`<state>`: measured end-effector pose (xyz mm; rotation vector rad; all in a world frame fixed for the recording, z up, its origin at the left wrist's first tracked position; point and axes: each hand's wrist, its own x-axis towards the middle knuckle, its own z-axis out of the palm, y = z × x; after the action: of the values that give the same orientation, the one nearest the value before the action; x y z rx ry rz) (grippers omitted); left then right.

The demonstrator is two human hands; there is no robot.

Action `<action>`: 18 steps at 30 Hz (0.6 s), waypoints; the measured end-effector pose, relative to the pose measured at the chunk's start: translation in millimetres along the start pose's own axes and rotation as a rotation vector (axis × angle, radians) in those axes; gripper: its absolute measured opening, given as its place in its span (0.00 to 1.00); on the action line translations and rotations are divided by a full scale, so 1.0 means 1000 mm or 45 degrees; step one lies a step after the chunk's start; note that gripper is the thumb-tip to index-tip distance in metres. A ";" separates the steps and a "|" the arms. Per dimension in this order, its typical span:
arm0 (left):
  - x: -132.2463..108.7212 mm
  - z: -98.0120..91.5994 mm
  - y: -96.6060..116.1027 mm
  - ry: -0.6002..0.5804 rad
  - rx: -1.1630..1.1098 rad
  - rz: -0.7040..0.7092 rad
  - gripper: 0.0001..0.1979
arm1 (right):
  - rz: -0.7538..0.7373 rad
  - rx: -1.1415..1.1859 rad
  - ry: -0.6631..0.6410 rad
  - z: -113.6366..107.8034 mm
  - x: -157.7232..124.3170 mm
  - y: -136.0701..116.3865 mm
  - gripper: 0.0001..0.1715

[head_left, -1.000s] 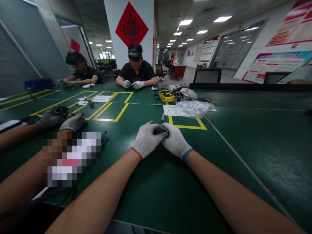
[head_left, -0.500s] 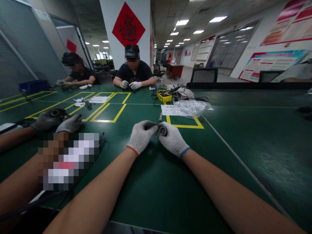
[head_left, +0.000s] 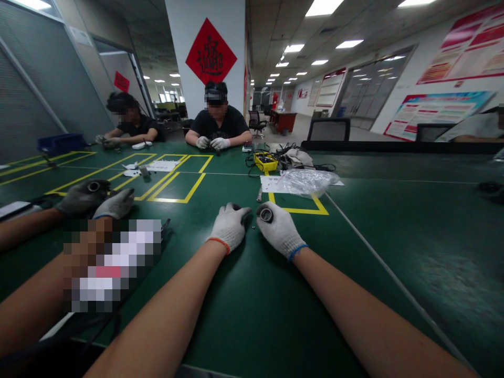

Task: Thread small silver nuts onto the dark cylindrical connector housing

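Observation:
My right hand [head_left: 280, 231], in a white knitted glove with a blue cuff, is closed round a small black cylindrical part [head_left: 266, 215]. Its round end faces me and shows a pale metal ring; the exact kind is unclear. To the left, apart from it, my left hand [head_left: 228, 227] wears a white glove with an orange cuff and darkened fingertips. The thumb points right, away from the bent fingers, and nothing shows between them. A tiny nut-like piece [head_left: 253, 227] lies on the green table between both hands. Just beyond lies a short metallic piece [head_left: 259, 194].
Clear plastic bag [head_left: 307, 181] and white paper [head_left: 270, 184] lie ahead, near a yellow bin [head_left: 265, 161] among black cables. At left, a co-worker's gloved hands [head_left: 114, 203] hold a similar ringed part [head_left: 93, 187]. Two people sit across the table.
My left hand has drawn back left from the black part, opening a gap between my hands. My right hand still holds the part. The view has tilted up slightly.

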<state>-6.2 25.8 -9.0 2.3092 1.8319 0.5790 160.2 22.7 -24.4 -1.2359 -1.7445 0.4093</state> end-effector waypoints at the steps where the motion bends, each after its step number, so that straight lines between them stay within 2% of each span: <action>1: 0.000 0.000 0.000 -0.007 0.015 0.007 0.21 | -0.003 0.002 0.001 0.000 0.000 0.000 0.06; 5: 0.002 -0.001 -0.002 0.011 -0.015 -0.053 0.15 | 0.010 -0.019 -0.002 0.000 0.000 0.000 0.06; 11: 0.004 -0.002 -0.004 0.020 -0.029 -0.086 0.11 | 0.031 0.031 0.071 0.000 0.000 0.002 0.02; 18: 0.003 -0.006 -0.012 0.149 -0.315 -0.073 0.10 | 0.049 0.258 0.146 0.000 0.005 0.006 0.11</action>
<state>-18.8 31.3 -6.9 2.0957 1.7537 0.8946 163.5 29.6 -26.3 -1.1266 -1.5438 0.5147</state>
